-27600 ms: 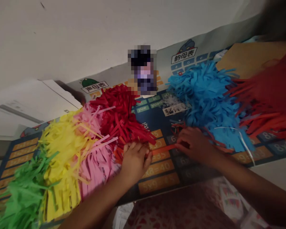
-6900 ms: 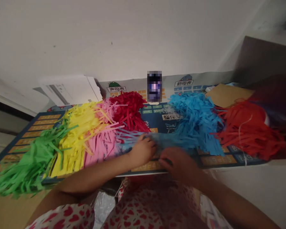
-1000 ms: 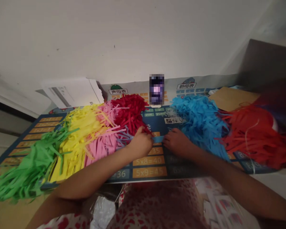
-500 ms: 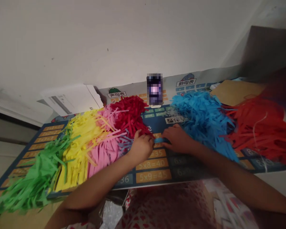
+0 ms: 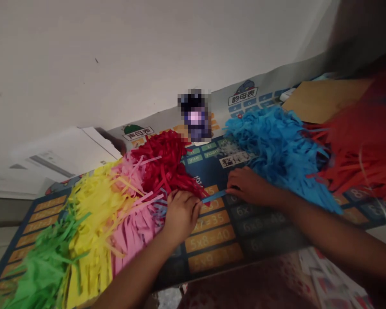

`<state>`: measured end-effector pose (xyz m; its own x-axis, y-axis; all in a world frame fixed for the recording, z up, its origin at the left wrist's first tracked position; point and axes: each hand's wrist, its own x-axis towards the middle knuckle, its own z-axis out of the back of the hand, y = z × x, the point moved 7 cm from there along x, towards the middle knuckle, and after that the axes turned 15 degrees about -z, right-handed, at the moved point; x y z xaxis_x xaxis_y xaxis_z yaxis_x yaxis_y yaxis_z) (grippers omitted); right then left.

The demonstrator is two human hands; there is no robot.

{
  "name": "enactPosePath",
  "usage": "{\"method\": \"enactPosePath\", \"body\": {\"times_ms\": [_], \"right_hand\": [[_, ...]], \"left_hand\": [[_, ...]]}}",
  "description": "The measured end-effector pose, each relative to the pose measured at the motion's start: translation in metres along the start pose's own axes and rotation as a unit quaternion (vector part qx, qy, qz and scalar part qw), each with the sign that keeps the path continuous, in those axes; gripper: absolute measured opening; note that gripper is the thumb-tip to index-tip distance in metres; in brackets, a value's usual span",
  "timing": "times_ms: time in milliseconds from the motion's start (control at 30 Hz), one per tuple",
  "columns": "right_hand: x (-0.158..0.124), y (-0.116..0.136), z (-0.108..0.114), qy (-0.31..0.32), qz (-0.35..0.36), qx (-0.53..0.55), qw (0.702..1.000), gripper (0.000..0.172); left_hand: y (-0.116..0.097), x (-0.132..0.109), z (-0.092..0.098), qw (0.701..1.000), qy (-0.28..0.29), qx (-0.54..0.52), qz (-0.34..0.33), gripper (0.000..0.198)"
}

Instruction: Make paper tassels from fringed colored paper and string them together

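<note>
currently, the work looks to be in the middle of one piece: a narrow blue strip (image 5: 214, 196) runs taut-looking across the short gap between the two hands, above the printed table cover (image 5: 260, 227). the left hand (image 5: 182, 213) has its fingers curled in and seems to pinch the near-left end, while the right hand (image 5: 252, 185) pinches the other end between thumb and fingertips; the exact grip is partly hidden under the knuckles. some pale blue fringe (image 5: 161, 209) shows just behind the left hand, perhaps part of the same piece. as for what is done, fringed bundles in green (image 5: 45, 264), yellow (image 5: 91, 197), pink (image 5: 133, 225) and dark red (image 5: 164, 161) lie side by side on the left, apparently dealt with. on the right sit a big blue heap (image 5: 276, 141) and a blurred bright red heap (image 5: 363, 150); whether those are finished or waiting, i cannot tell. the blue strip itself is plainly not put down yet.
</note>
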<state>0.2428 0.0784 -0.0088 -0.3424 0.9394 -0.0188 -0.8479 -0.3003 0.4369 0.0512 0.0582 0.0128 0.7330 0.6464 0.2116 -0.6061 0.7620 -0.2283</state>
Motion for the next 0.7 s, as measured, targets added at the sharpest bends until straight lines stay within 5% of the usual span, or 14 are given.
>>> {"method": "enactPosePath", "body": {"times_ms": [700], "right_hand": [[0.006,-0.007,0.001,-0.001,-0.046,-0.026,0.999,0.014]], "left_hand": [[0.014,0.009,-0.008,0.995,0.036,-0.058,0.07,0.01]]}}
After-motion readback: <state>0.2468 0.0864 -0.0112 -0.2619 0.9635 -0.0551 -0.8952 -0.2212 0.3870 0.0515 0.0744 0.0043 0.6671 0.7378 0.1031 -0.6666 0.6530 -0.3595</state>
